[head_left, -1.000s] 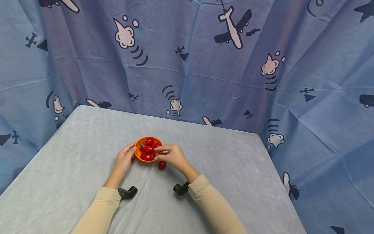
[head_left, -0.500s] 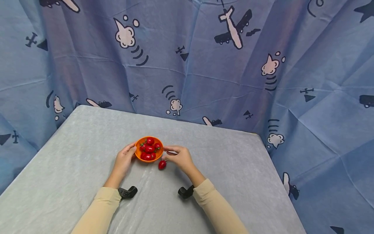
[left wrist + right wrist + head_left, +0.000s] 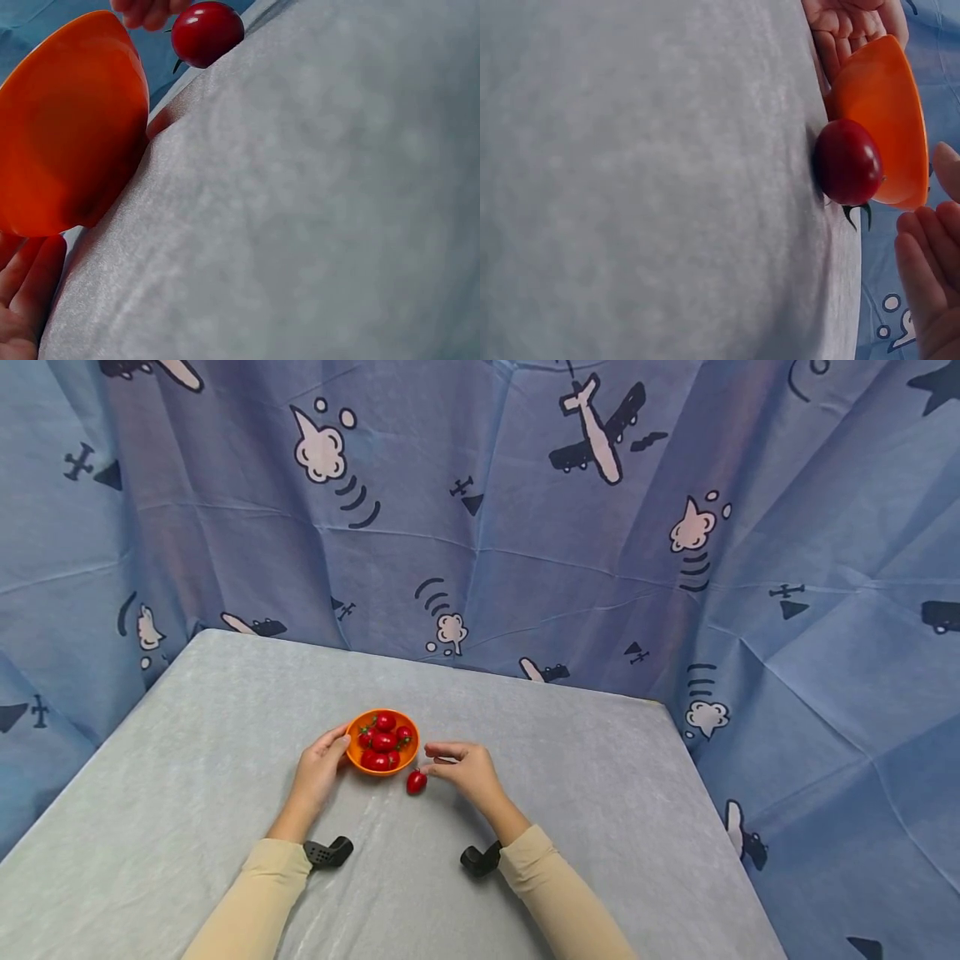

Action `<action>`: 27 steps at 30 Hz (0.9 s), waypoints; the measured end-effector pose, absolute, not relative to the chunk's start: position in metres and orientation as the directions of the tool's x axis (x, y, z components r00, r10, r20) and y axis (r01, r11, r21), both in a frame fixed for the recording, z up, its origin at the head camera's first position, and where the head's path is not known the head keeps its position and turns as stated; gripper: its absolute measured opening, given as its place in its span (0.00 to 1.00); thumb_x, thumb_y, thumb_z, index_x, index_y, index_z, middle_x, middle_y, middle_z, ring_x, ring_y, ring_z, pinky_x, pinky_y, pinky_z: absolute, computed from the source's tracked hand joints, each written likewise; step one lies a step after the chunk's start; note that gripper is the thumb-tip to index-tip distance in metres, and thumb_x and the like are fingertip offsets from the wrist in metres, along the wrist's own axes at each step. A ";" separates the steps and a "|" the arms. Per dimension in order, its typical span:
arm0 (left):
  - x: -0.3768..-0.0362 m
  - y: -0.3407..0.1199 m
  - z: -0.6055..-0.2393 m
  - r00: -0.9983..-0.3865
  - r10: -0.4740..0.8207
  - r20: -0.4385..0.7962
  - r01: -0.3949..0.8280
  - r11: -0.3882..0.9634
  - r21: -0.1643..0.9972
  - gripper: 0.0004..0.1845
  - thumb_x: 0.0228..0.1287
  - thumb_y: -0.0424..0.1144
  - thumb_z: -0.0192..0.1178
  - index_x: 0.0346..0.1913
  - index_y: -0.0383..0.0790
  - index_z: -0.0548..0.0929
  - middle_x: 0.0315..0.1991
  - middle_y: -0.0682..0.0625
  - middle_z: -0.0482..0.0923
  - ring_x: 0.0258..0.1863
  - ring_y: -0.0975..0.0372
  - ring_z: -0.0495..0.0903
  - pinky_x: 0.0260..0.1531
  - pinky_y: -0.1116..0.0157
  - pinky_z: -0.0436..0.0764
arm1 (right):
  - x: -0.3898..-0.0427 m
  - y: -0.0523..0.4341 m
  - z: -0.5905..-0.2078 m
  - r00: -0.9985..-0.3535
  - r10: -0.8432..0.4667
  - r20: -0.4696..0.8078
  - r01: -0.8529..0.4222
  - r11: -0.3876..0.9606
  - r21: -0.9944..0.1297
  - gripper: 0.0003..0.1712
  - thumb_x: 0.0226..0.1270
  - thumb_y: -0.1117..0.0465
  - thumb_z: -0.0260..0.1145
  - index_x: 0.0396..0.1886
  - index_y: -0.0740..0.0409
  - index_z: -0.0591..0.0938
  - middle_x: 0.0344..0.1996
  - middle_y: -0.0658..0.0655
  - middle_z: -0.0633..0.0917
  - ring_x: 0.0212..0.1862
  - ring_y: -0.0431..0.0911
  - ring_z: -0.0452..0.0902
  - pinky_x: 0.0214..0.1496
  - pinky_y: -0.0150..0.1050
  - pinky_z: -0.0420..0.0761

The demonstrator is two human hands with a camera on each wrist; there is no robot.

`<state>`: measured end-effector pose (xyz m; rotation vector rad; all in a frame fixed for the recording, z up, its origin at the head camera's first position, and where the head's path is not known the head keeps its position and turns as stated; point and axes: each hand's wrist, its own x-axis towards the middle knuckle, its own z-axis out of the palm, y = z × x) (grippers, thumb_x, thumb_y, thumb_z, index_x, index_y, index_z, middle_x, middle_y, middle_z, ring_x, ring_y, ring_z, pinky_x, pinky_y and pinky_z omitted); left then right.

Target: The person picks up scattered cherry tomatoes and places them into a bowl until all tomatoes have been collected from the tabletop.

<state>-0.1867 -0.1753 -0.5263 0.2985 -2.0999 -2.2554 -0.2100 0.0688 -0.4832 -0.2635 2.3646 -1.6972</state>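
An orange bowl [image 3: 412,762] holds several small red tomatoes [image 3: 384,742] with green stems. My left hand [image 3: 317,774] holds the bowl at its left side, thumb by the rim and fingers against the outer wall; in the left wrist view the fingers [image 3: 34,281] lie low by the bowl's base. One loose cherry tomato [image 3: 416,782] rests on the cloth, just off the bowl's near right side. My right hand [image 3: 471,774] hovers right of the bowl with thumb and fingers apart and nothing between them. In the right wrist view the loose tomato [image 3: 847,163] shows its green stem.
A pale grey cloth covers the table [image 3: 600,793]. Behind and beside it hangs a blue curtain [image 3: 405,568] printed with planes and clouds. Both wrists wear black camera mounts, the left mount [image 3: 328,853] and the right mount [image 3: 482,860].
My right hand has drawn back from over the bowl to the right, leaving the tomatoes inside. The left hand, the bowl and the loose tomato stay where they were.
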 end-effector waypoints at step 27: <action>-0.187 -0.175 -0.526 -0.983 -0.159 -0.092 -0.080 -0.084 0.993 0.25 0.78 0.41 0.48 0.71 0.31 0.68 0.70 0.36 0.69 0.43 0.83 0.77 0.46 0.84 0.77 | -0.209 0.066 -0.497 -0.917 -0.363 -0.164 -0.024 0.460 -0.888 0.26 0.47 0.63 0.82 0.50 0.59 0.88 0.50 0.57 0.89 0.50 0.44 0.84 0.51 0.33 0.84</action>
